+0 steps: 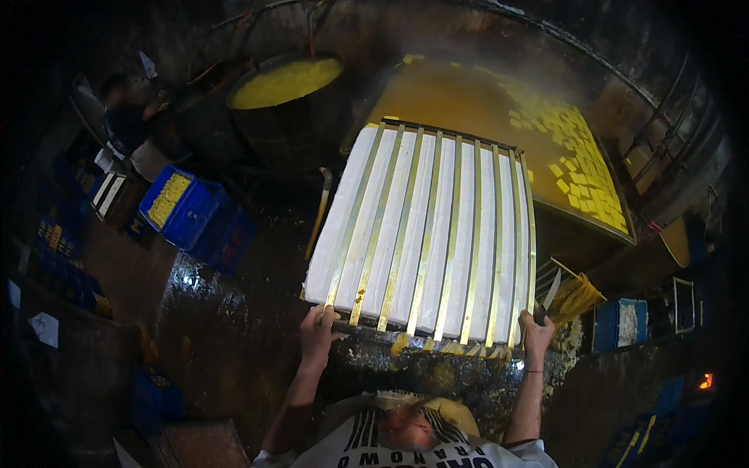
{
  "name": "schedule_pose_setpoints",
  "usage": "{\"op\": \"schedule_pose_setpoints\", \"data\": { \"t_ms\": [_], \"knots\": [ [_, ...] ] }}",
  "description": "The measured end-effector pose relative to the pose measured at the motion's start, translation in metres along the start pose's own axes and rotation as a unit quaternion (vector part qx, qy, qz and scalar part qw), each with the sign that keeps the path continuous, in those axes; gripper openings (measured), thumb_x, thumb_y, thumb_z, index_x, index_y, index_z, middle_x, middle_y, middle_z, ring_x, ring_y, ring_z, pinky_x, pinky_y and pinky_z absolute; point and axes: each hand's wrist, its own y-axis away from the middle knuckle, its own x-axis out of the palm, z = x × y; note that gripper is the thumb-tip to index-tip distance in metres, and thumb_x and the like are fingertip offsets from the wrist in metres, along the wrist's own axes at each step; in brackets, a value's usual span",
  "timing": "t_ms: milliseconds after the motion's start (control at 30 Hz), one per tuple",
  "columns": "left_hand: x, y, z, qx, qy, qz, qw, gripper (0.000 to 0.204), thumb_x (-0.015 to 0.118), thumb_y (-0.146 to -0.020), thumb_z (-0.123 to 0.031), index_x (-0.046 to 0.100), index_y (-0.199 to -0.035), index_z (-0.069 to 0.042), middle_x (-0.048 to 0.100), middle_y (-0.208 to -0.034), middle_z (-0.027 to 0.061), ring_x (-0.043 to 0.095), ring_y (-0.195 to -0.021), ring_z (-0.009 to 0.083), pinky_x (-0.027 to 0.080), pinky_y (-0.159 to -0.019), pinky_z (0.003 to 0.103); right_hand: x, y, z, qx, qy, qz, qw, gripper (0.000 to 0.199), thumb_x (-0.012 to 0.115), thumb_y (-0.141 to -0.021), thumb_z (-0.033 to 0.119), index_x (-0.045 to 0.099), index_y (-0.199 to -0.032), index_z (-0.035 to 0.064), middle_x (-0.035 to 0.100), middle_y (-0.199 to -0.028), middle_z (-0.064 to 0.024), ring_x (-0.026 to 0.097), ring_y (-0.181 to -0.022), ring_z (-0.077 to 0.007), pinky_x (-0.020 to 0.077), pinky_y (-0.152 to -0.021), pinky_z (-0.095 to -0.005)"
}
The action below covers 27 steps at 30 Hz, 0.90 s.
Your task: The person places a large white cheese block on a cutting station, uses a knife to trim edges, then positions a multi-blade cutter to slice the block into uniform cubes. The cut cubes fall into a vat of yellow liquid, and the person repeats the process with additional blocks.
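A large slatted frame (424, 242), with brass-coloured strips lying over white tofu (409, 218), stretches in front of me and reaches the near side of a vat. My left hand (317, 335) is closed on its near left corner. At the near right corner, my right hand (535, 334) is closed around the edge. A knife (552, 290) sticks up beside that hand, its dark handle against the fingers. Pale cloth (460, 347) hangs along the frame's near edge. What lies under the tofu is hidden.
Behind the frame, a steaming vat (581, 214) holds brownish liquid and many yellow blocks (581, 168). A round tub (285, 84) stands far left. Blue crates (181, 204) sit on the wet floor (257, 304) at left, near another person (129, 121). Yellow cloth (576, 298) hangs at right.
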Motion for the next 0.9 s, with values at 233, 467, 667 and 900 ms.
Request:
{"op": "schedule_pose_setpoints", "data": {
  "t_ms": [233, 467, 667, 900],
  "knots": [
    [-0.002, 0.021, -0.032, 0.254, -0.324, -0.150, 0.899, 0.029, 0.066, -0.092, -0.020, 0.055, -0.112, -0.002, 0.057, -0.111, 0.0136, 0.057, -0.105, 0.0235, 0.050, -0.087, 0.039, 0.000, 0.056, 0.078, -0.112, 0.047, 0.027, 0.992, 0.037, 0.064, -0.086, 0.005, 0.054, -0.122, 0.0017, 0.057, -0.113, -0.0097, 0.054, -0.100, -0.0144, 0.0473, -0.083, -0.0293],
    [0.104, 0.066, -0.050, 0.405, -0.294, 0.372, 0.782, 0.024, 0.070, -0.086, -0.015, 0.064, -0.104, -0.001, 0.063, -0.104, 0.0145, 0.061, -0.099, 0.0304, 0.049, -0.084, 0.040, 0.019, 0.138, 0.142, 0.051, 0.168, 0.404, 0.898, 0.033, 0.064, -0.080, -0.005, 0.068, -0.112, -0.0004, 0.068, -0.107, -0.0111, 0.061, -0.100, -0.0139, 0.0483, -0.086, -0.0272],
    [0.141, 0.045, -0.031, 0.112, -0.223, 0.475, 0.844, 0.017, 0.070, -0.090, -0.011, 0.067, -0.100, 0.001, 0.071, -0.092, 0.0127, 0.068, -0.081, 0.0134, 0.053, -0.072, 0.028, 0.002, 0.139, 0.152, 0.073, -0.049, 0.328, 0.941, 0.032, 0.062, -0.089, 0.009, 0.066, -0.119, -0.0020, 0.069, -0.113, -0.0115, 0.061, -0.105, -0.0153, 0.0473, -0.093, -0.0303],
    [0.204, -0.067, -0.074, 0.425, -0.320, 0.258, 0.806, 0.058, 0.073, -0.082, -0.027, 0.055, -0.128, 0.003, 0.052, -0.137, 0.0194, 0.047, -0.130, 0.0366, 0.039, -0.106, 0.043, 0.033, -0.047, 0.178, -0.149, 0.032, 0.150, 0.977, 0.025, 0.055, -0.096, 0.014, 0.068, -0.112, -0.0003, 0.069, -0.099, -0.0073, 0.060, -0.090, -0.0124, 0.0498, -0.082, -0.0286]
  ]
}}
